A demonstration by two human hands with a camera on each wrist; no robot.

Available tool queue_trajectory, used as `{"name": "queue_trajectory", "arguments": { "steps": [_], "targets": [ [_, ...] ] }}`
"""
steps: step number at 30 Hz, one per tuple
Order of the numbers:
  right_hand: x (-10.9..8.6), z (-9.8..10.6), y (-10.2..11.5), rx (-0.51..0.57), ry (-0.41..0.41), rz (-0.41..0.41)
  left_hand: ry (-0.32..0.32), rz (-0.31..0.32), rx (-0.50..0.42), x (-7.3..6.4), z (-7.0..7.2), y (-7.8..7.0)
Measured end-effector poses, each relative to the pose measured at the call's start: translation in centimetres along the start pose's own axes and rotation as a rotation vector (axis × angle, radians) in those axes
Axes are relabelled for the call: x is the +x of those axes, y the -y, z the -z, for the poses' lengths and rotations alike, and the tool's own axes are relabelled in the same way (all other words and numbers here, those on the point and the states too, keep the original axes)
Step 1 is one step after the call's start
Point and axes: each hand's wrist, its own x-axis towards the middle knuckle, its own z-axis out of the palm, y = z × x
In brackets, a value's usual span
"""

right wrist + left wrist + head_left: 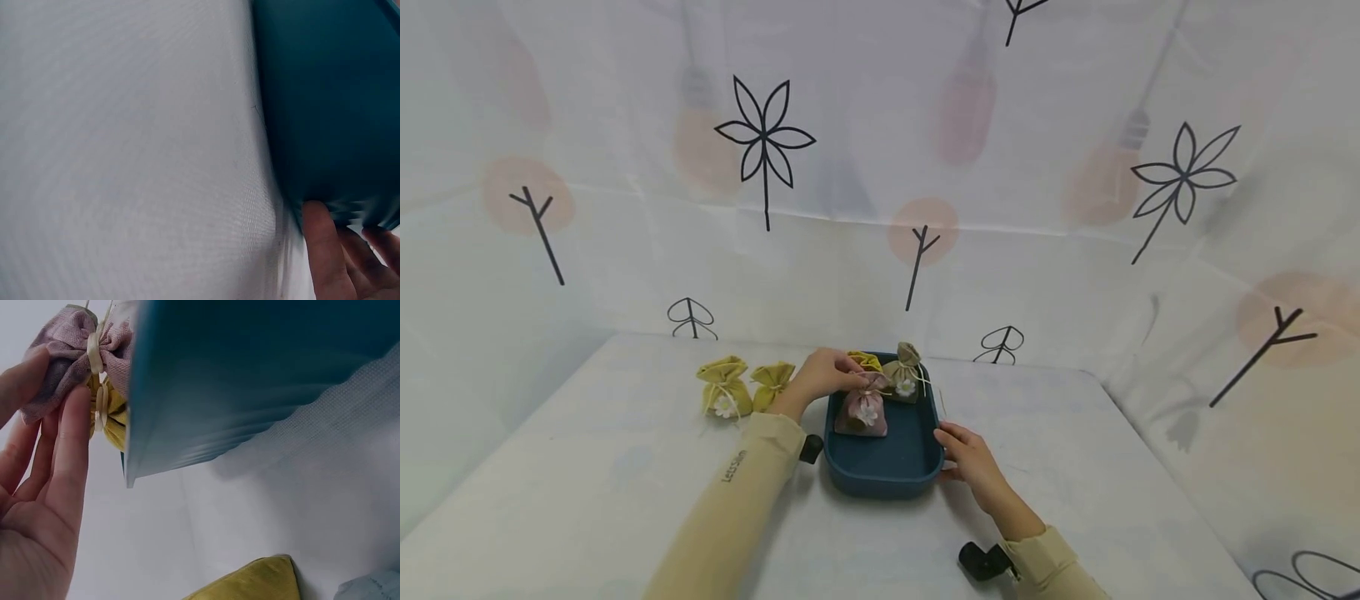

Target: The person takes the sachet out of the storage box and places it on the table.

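My left hand (827, 375) reaches over the left rim of a dark blue box (883, 487). Its thumb and fingers pinch the gathered top of a small pink drawstring pouch (859, 410), which has a white flower on its front. In the left wrist view the pink pouch (62, 353) sits between thumb and fingers, and a yellow pouch (115, 419) shows just beyond it. My right hand (973, 467) rests against the box's right side, its fingertips (315, 215) touching the outer wall in the right wrist view.
Inside the box's far end stand an olive-green pouch (904, 375) and a yellow pouch (865, 360). Left of the box, two more yellow pouches (726, 387) (771, 382) stand on the white-covered table (587, 475). A printed cloth (850, 167) hangs behind.
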Motion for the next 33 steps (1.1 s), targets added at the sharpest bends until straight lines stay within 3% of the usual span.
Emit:
{"name": "queue_trajectory", "arguments": {
  "steps": [19,33],
  "targets": [
    [-0.1,-0.1,-0.1,-0.013,0.002,0.002,0.04,-0.082,0.044,-0.1,0.5,-1.2],
    [0.1,0.0,-0.2,-0.008,-0.014,-0.003,-0.076,-0.191,0.021,-1.1,2.0,-2.1]
  ]
}}
